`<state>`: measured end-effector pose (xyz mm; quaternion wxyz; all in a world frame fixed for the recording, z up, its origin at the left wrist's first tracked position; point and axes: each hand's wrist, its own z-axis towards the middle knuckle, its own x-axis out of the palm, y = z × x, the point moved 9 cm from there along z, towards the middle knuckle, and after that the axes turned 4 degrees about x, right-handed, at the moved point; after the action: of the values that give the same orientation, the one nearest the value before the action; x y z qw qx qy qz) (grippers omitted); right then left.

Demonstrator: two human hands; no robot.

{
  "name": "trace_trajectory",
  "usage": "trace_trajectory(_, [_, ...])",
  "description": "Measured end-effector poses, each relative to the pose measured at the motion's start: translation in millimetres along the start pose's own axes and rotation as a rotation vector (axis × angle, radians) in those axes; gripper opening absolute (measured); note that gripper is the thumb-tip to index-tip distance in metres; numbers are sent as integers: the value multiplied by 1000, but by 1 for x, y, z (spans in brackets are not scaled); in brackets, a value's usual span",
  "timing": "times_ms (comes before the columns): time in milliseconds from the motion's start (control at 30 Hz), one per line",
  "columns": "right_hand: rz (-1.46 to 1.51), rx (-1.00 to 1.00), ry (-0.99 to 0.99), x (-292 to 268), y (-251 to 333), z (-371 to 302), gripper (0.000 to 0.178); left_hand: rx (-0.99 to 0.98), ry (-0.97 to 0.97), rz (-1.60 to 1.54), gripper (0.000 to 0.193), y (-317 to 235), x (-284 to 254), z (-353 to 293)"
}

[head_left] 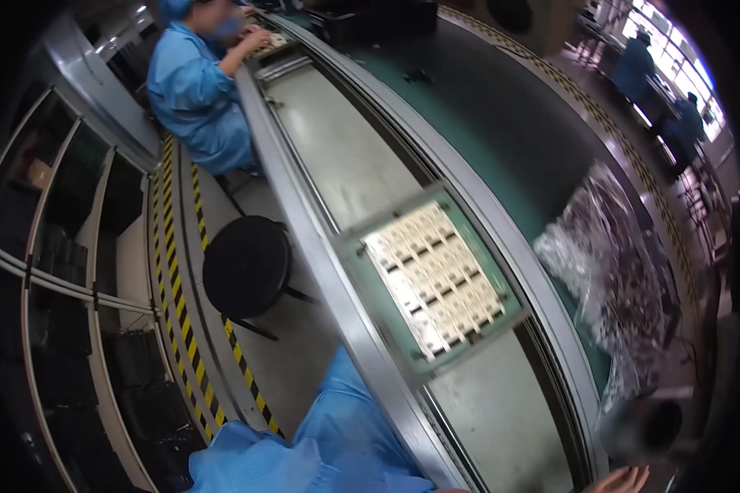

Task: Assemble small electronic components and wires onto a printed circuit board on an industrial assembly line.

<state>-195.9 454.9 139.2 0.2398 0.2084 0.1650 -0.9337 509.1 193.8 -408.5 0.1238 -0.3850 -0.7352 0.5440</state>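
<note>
Your green-bordered fixture [479,247] sits on the conveyor [337,140], between the two metal side rails and skewed to your view, with the pale panel [432,275] lying inside it in a grid of small sections split by dark slots. Your right hand [621,478] shows only as a few fingers at the lower right edge, apart from the fixture; you cannot tell from this whether it is spread, closed or holding something. Your left hand is at most a sliver of skin [452,490] at the lower edge, so its state cannot be told either. To work well here, handle the fixture by its outer border and keep your fingertips off the panel's face, since its narrow strips look easy to mark or bend. Check each small dark fitting around the panel by eye, because you cannot tell from here whether all of them seat properly. The crumpled clear plastic [604,279] lies on the green tabletop [485,123] beyond the far rail, near your right side; keep a sleeve from dragging it over the rail. Work squarely over the fixture, press evenly, and avoid leaning on one corner.
</note>
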Motion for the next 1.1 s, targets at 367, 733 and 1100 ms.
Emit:
trace_trajectory(367, [355,216,133,6,37,0,21,-383,179,-496,40,-174,5,164])
trace_trajectory(733, [376,143,223,-6,117,-5,21,1077,-415,686,23,-661,-50,188])
trace_trajectory(1100, [400,28,262,35,181,50,23,628,-16,1275,62,-651,-33,330])
